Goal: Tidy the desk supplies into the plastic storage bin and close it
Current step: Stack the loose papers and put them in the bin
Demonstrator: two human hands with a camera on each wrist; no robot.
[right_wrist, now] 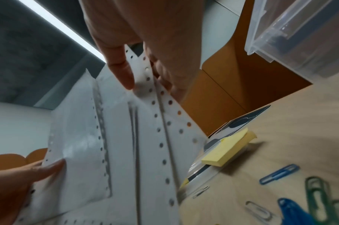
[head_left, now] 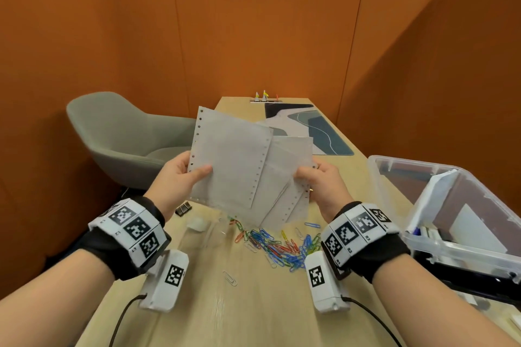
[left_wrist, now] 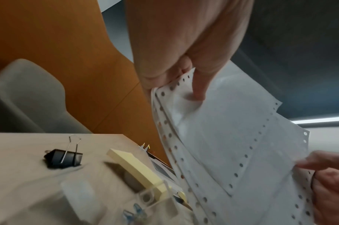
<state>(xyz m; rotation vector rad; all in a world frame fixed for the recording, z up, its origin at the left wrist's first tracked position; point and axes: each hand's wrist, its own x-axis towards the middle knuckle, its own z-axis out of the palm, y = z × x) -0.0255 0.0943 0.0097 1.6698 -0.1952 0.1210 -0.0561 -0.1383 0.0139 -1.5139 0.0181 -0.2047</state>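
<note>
Both hands pinch the fanned perforated sheets (head_left: 239, 166) at mid-frame above the surface (head_left: 253, 304): left hand (head_left: 180, 177) on the left edge, right hand (head_left: 321, 183) on the right. The open storage bin (head_left: 439, 245) sits lower right, nearer the right hand.

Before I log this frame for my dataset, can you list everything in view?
perforated paper sheets: several, white, held above the desk
paper clips: many, mixed colours, scattered on the desk
sticky notes: one pad, yellow, under the sheets
binder clip: black, desk's left edge
storage bin: one, clear, open, right
desk mat: patterned, far end
chair: grey, left
left hand: pinches the sheets
right hand: pinches the sheets
</note>
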